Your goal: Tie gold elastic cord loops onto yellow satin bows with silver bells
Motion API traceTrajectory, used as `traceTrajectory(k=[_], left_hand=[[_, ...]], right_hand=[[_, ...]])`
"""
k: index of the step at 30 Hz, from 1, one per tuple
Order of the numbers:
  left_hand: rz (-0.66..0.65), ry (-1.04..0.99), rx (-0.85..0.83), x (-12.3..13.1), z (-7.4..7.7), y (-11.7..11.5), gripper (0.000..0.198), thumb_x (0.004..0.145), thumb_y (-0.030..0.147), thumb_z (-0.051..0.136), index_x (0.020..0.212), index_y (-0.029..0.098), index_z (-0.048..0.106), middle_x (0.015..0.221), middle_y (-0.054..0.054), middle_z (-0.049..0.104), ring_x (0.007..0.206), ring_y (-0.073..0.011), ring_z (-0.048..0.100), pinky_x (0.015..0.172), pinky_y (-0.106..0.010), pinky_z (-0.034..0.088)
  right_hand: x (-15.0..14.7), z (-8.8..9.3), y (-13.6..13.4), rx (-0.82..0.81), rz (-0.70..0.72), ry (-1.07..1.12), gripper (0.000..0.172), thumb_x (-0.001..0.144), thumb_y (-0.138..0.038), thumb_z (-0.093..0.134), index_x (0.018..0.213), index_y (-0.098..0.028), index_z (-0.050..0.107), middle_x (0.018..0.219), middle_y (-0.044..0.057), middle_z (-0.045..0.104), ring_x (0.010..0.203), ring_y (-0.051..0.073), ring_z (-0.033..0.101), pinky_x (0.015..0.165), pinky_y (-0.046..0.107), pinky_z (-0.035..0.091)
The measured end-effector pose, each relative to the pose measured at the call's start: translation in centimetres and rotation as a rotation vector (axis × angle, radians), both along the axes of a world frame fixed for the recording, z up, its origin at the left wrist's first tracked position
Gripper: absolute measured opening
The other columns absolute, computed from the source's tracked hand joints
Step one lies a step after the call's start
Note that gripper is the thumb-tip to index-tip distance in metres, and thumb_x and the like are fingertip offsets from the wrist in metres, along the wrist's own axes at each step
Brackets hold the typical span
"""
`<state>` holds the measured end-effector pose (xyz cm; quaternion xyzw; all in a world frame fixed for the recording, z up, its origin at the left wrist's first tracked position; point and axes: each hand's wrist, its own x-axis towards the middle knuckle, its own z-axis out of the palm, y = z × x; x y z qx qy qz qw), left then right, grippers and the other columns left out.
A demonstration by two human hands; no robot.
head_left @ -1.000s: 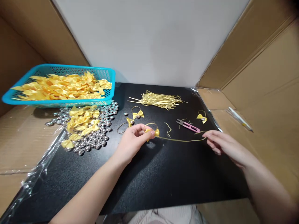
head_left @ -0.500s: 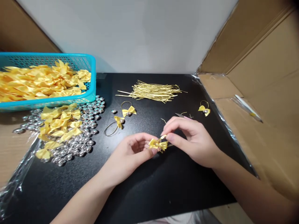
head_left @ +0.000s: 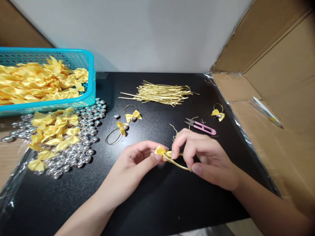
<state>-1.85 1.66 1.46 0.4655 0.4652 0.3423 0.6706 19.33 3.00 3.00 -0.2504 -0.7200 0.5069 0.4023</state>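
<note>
My left hand (head_left: pixel 141 164) pinches a yellow ribbon bow (head_left: pixel 160 151) between thumb and fingers, above the middle of the black table. A gold cord (head_left: pixel 180 166) runs from the bow toward the right. Its far end sits between the thumb and fingers of my right hand (head_left: pixel 206 157), whose index fingertip also touches the bow's right side. The back of the bow is hidden by my fingers. Just beyond my right hand lie pink thread snips (head_left: pixel 203 127), with thin gold offcuts (head_left: pixel 174 130) beside them.
A blue basket (head_left: pixel 91 78) of yellow bows stands at the back left. Before it lie silver bells (head_left: pixel 73 157) and loose bows (head_left: pixel 54 131). A bundle of gold cords (head_left: pixel 162 93) is at the back. Looped bows (head_left: pixel 133 116) lie left and right; cardboard (head_left: pixel 265 114) borders the right side.
My right hand has shifted slightly right and down from the bow, drawing the gold cord out to the right. The snips have come into fuller view. My left hand still holds the bow.
</note>
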Motion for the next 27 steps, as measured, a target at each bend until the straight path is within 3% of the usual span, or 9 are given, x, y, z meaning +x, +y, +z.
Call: traceTrajectory(k=[4,10,15,18,22,27], left_hand=[[0.037,-0.011,0.041,0.0,0.3,-0.2,0.006,0.083,0.027,0.073,0.082,0.022,0.077,0.072,0.001,0.073,0.068,-0.0107,0.064,0.066,-0.017,0.05],[0.057,0.014,0.119,0.2,0.5,-0.4,0.005,0.083,0.023,0.072,0.082,0.024,0.077,0.073,0.002,0.074,0.067,-0.0093,0.065,0.065,-0.015,0.051],[0.067,0.02,0.141,0.4,0.6,-0.3,0.005,0.083,0.022,0.072,0.082,0.025,0.077,0.075,0.004,0.075,0.068,-0.0082,0.065,0.066,-0.013,0.051],[0.075,0.014,0.138,0.4,0.5,-0.3,0.006,0.083,0.022,0.073,0.082,0.025,0.077,0.074,0.004,0.075,0.067,-0.0076,0.065,0.065,-0.012,0.051],[0.093,-0.005,0.13,0.4,0.4,-0.3,0.006,0.083,0.021,0.072,0.081,0.025,0.077,0.073,0.004,0.075,0.067,-0.0077,0.066,0.065,-0.012,0.051],[0.117,-0.012,0.121,0.4,0.5,-0.3,0.006,0.081,0.021,0.073,0.08,0.024,0.078,0.073,0.003,0.075,0.067,-0.0085,0.065,0.064,-0.014,0.051]], right_hand=[[0.0,-0.5,0.0,-0.043,-0.003,0.041,0.035,0.092,-0.039,0.055,0.065,-0.018,0.046,0.087,0.005,0.065,0.083,0.017,0.058,0.079,0.035,0.043],[-0.7,-1.3,-0.2,-0.103,-0.185,0.114,0.038,0.079,-0.01,0.07,0.059,-0.017,0.038,0.079,0.0,0.066,0.073,0.011,0.06,0.07,0.026,0.047],[-1.2,-1.8,-0.5,-0.278,-0.267,0.173,0.039,0.08,-0.009,0.07,0.058,-0.017,0.038,0.078,0.001,0.071,0.071,0.011,0.065,0.066,0.023,0.05],[-1.3,-2.0,-0.4,-0.385,-0.289,0.275,0.032,0.078,-0.008,0.073,0.069,-0.019,0.045,0.075,-0.002,0.072,0.068,0.01,0.066,0.064,0.02,0.052],[-1.2,-2.4,-0.2,-0.533,-0.212,0.371,0.028,0.082,-0.009,0.072,0.092,-0.024,0.051,0.079,-0.006,0.073,0.071,0.007,0.067,0.067,0.018,0.055],[-1.0,-2.6,-0.1,-0.583,-0.159,0.405,0.027,0.085,-0.012,0.071,0.099,-0.025,0.052,0.081,-0.006,0.073,0.073,0.004,0.067,0.07,0.015,0.055]])
